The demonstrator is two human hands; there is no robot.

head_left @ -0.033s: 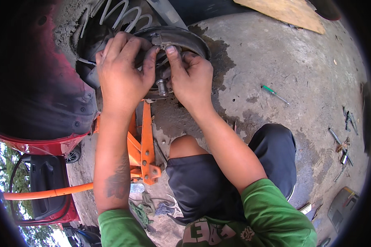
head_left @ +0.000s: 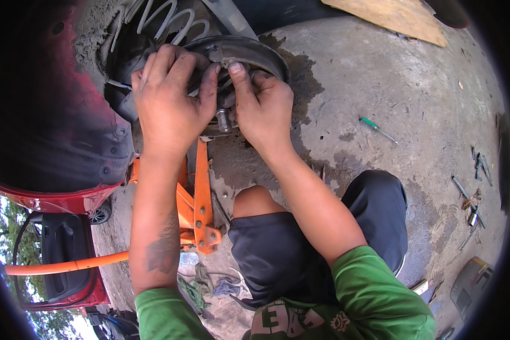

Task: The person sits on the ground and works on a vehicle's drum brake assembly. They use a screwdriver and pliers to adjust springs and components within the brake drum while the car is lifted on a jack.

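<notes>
Head view looks down on both bare hands working at a dark, rusty round brake drum assembly (head_left: pixel 255 54) on the raised rear hub of a red car (head_left: pixel 56 198). The left hand (head_left: pixel 170 105) lies flat over the left half of the assembly, fingers curled over its edge and pressed together against the metal, seemingly to steady the parts. The right hand (head_left: pixel 263 107) comes in from the other side, thumb and forefinger pinching a small part near the middle of the hub, just above a short grey wheel stud (head_left: pixel 223 119); what exactly the grip encloses I cannot tell. A white coil spring (head_left: pixel 170 20) sits just behind the assembly. Below the hands an orange steel floor jack (head_left: pixel 195 204) holds the car up, which leaves the hub free at working height. On the stained concrete floor (head_left: pixel 379 73) a green-handled screwdriver (head_left: pixel 378 129) lies well apart to the right, and several small metal tools (head_left: pixel 470 198) lie farther right.
</notes>
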